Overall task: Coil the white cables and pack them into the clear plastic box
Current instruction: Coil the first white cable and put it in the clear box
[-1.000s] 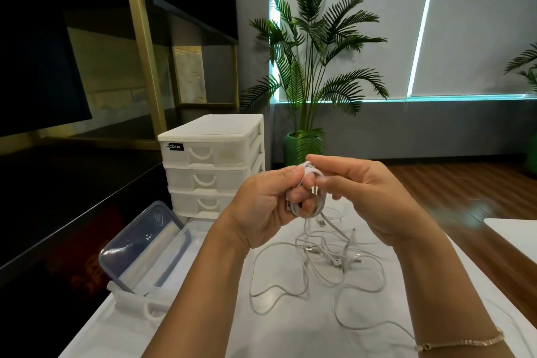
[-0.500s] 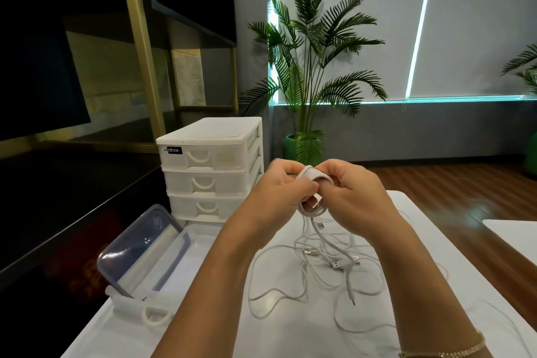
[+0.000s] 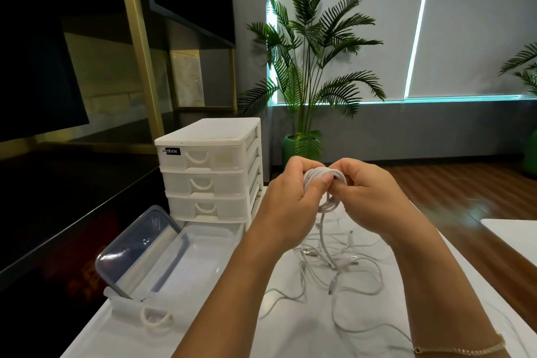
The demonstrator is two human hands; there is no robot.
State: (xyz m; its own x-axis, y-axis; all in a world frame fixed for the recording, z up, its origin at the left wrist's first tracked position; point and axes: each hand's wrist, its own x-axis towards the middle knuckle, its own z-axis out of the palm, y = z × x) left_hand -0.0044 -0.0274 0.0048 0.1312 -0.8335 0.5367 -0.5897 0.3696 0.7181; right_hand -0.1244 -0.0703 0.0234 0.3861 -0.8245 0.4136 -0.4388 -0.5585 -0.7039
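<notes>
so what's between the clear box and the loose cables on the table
In the head view, the person's left forearm crosses above that stretch; beneath it only bare white table shows between the clear plastic box and the loose cables.

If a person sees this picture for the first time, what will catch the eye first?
Two hands, left hand and right hand, grip a white cable coil at the centre. Below it, loose white cables sprawl on the table; the clear plastic box sits open at left.

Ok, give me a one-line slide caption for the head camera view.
Both hands, left hand and right hand, wind a white cable coil above loose cables, beside the open clear plastic box.
</notes>
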